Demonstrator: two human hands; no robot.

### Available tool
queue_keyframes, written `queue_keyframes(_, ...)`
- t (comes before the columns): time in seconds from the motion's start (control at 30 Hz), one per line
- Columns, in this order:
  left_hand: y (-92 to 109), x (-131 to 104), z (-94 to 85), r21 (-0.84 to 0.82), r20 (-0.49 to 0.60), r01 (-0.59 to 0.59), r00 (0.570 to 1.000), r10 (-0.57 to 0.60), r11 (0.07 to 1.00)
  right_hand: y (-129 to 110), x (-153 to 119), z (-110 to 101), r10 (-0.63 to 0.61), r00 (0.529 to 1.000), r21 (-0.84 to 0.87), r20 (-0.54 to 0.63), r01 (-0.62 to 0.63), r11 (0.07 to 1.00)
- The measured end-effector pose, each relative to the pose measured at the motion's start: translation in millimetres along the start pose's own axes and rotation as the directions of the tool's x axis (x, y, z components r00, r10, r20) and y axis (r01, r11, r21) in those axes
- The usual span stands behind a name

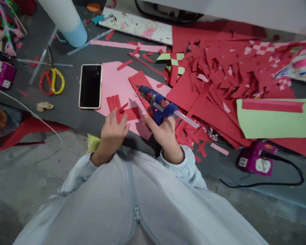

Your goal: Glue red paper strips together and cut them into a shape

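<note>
Strips (131, 113) of red paper lie on a pink sheet (114, 76) straight ahead of me, and I take them as the middle of my clock, with twelve pointing away from my chest. They should be almost weightless, a little stiff along their length but quick to bend or tear, so I'd hold them flat by the edges. One group runs up towards eleven o'clock, another out to three, and a small curled piece stands up where they meet. My left hand (114, 127) has its fingers parted, tips resting on the paper; whether they press hard I can't tell

My right hand (165, 131) is wrapped around the handle of a blue glue gun (155, 100), between two and three o'clock, nozzle aimed at ten. It's hard, smooth plastic, probably light; the handle is the place to hold, as the metal tip may be hot. A cloudy, rounded glue stick (187, 119) pokes out behind

At ten o'clock a glossy phone (90, 86) overlaps the sheet, with plastic-handled scissors (52, 81) beyond it. Crumpled, sharp-cornered red scraps (214, 64) heap up at two
</note>
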State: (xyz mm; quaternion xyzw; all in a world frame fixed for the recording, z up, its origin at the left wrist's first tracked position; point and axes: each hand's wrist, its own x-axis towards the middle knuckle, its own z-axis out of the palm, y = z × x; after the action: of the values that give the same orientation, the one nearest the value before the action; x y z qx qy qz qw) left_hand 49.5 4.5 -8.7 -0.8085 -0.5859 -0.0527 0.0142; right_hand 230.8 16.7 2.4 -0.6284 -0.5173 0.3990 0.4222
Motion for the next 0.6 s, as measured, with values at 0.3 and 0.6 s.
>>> queue_keyframes(0.3,3.6,1.8,-0.4,-0.01,0.057,0.04,0.998,-0.04,0.999,-1.1,-0.4,0.2,-0.027,1.0,0.019,0.001,0.027,0.999)
queue_keyframes(0.6,3.1,3.0,-1.8,0.019,0.044,-0.009,0.999,0.008,1.0,0.3,-1.3,1.0,-0.018,1.0,0.011,0.004,0.018,1.0)
